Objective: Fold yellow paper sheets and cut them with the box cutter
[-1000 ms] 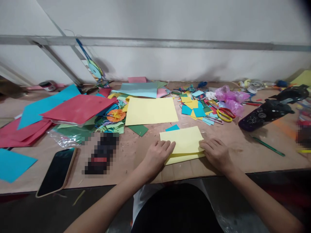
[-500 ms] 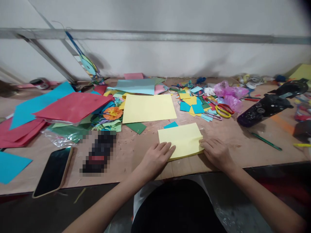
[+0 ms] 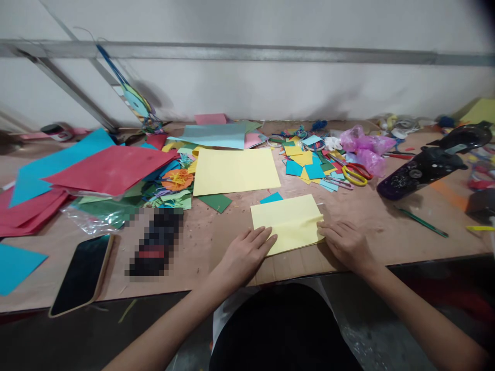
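A pale yellow sheet of paper (image 3: 288, 211) lies in front of me on a piece of brown cardboard (image 3: 226, 239), its near part folded over with a raised crease toward the right. My left hand (image 3: 247, 252) grips the sheet's lower left edge, fingers on top and close together; the thumb is mostly hidden. At the right edge, my right hand (image 3: 344, 243) pinches the end of the fold between thumb and fingers. Just beyond the sheet sits a small blue paper piece (image 3: 271, 197), and behind that another flat yellow sheet (image 3: 236, 172).
Left are red sheets (image 3: 108, 170), a phone (image 3: 80, 275) and a blurred dark object (image 3: 157, 242). Coloured scraps (image 3: 305, 159), yellow-and-red-handled scissors (image 3: 356, 175) and pink plastic (image 3: 365, 147) lie at back right. A black bottle (image 3: 415, 175) and green pencil (image 3: 423, 222) are right.
The hands and folded sheet keep nearly the same place, with the left fingers shifted very slightly. The raised crease near the right hand looks a little higher. The view has moved slightly.
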Action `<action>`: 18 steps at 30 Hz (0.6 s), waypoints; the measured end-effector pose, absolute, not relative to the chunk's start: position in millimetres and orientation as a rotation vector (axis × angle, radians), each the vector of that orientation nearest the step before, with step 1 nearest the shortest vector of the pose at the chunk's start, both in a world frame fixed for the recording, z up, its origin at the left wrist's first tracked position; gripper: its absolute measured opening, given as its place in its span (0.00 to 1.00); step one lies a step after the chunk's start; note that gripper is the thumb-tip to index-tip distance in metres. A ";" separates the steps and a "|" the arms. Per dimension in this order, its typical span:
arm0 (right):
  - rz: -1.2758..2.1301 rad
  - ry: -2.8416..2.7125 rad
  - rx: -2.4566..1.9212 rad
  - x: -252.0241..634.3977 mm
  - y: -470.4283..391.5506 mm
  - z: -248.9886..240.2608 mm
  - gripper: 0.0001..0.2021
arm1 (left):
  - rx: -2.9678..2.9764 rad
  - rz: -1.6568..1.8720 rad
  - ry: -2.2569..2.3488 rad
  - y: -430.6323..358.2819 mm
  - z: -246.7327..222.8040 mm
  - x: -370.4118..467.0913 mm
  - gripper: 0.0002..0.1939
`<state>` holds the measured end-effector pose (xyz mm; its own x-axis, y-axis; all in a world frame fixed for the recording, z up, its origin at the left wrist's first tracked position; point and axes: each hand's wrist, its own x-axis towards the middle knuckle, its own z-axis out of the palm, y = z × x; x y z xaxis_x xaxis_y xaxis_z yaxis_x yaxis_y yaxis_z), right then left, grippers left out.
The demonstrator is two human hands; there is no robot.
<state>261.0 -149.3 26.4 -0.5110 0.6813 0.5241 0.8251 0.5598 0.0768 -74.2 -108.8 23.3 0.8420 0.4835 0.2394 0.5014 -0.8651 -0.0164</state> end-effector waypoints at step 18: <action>-0.398 -2.322 -1.231 261.1 -152.0 25.2 0.13 | -3.090 -0.250 -1.030 -118.4 36.9 -75.6 0.24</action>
